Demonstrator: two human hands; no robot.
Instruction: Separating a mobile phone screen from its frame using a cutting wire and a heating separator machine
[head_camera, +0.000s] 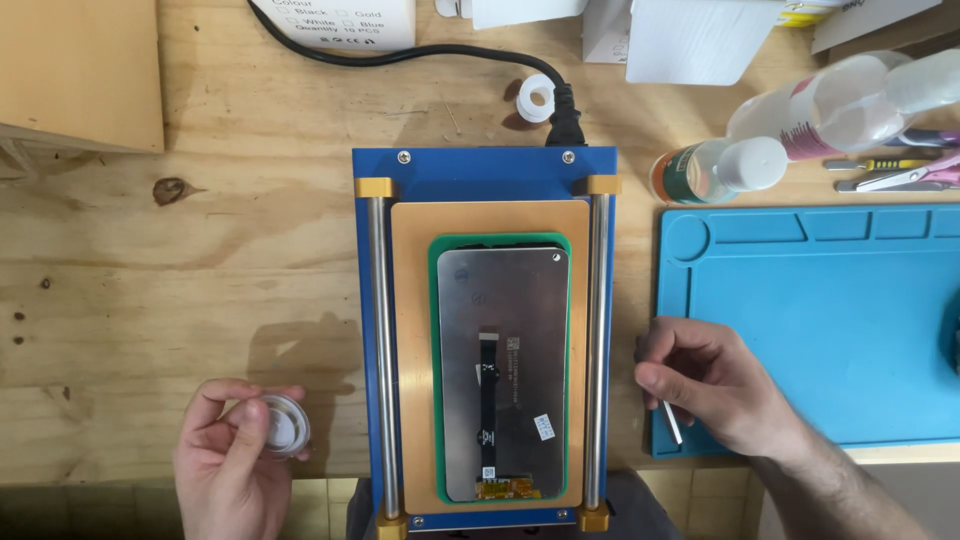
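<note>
Clear plastic spool: we see our left hand (232, 462) pinched on a small round reel (283, 426), fingers on its rim, just left of the blue heating platform (483, 172) on the wooden worktop (180, 290).
Thin tool: our right hand (712, 382) is curled around a slim pale stick (672, 420) at the edge of the blue silicone mat (830, 320).
Screen panel: a phone display (503, 372) lies face down in a green frame (434, 300) on the copper-coloured plate (412, 330).
Handling: we judge the reel light and smooth, best held by its rim; the panel looks thin, stiff and fragile, best held by its long edges, clear of the ribbon cable (487, 385).
</note>
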